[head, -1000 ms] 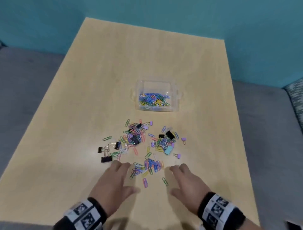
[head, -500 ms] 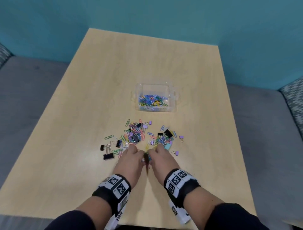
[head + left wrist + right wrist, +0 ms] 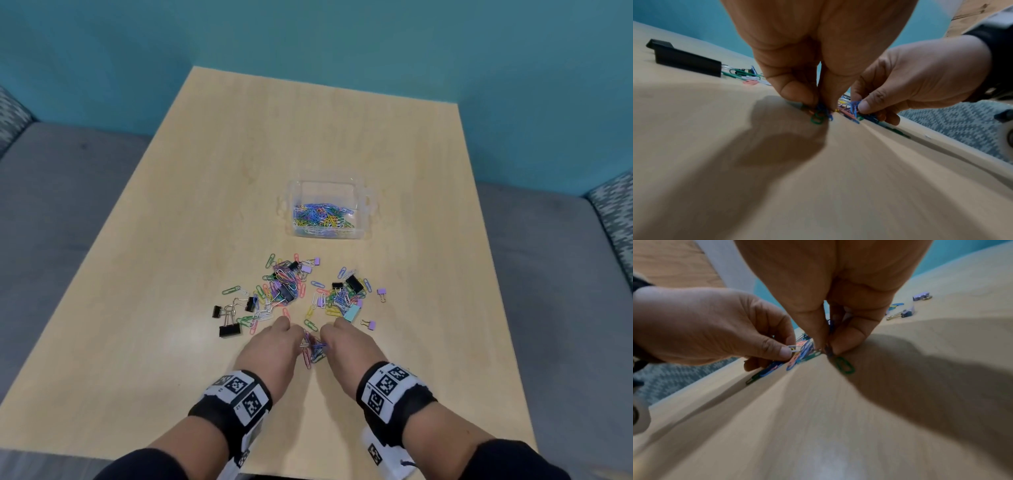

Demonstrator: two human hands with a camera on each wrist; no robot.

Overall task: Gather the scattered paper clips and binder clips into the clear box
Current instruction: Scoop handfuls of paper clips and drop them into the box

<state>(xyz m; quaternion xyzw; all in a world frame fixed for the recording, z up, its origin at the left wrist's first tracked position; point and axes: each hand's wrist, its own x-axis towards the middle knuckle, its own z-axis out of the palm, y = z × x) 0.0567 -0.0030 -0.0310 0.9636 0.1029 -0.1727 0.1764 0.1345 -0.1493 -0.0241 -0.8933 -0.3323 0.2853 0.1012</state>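
A small bunch of coloured paper clips (image 3: 313,347) lies on the table between my two hands. My left hand (image 3: 274,346) pinches clips from its left side with curled fingers (image 3: 795,92); my right hand (image 3: 346,344) pinches clips from the right side (image 3: 838,344). Beyond the hands lie two loose heaps of paper clips and binder clips (image 3: 284,284) (image 3: 346,296). The clear box (image 3: 364,209) stands farther back and holds many coloured paper clips (image 3: 322,219).
Black binder clips (image 3: 229,329) (image 3: 686,59) lie left of my left hand. Small purple binder clips (image 3: 382,292) (image 3: 920,297) lie to the right. The wooden table (image 3: 171,240) stands among grey seats, with a teal wall behind.
My hands came from flat and apart to close together, sweeping the near clips into a bunch between them. Both hands now curl round those clips.
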